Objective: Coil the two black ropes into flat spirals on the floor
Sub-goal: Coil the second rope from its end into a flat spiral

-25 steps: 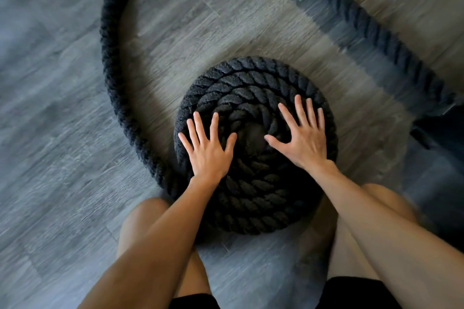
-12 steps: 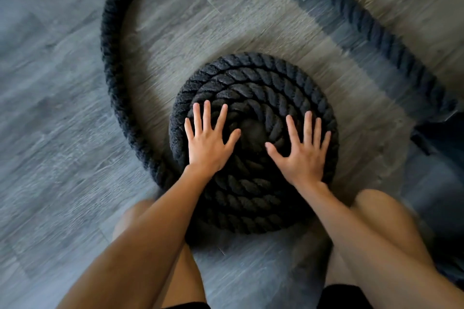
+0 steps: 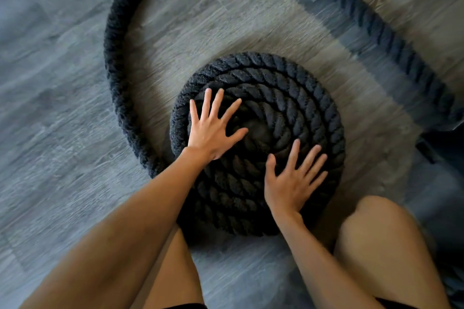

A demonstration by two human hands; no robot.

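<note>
Black twisted-rope spiral [image 3: 288,98] is pressed under flat, spread grips; left hand [image 3: 213,130] now fwd, right hand [image 3: 291,183] back: prob. rotated.

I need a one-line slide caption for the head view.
Left hand and right hand press flat on the rope spiral on the floor; its tail arcs beyond.

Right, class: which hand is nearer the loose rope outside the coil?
Left: the left hand rests on the coil's left side, beside the loose rope; the right hand, on its lower right.
</note>
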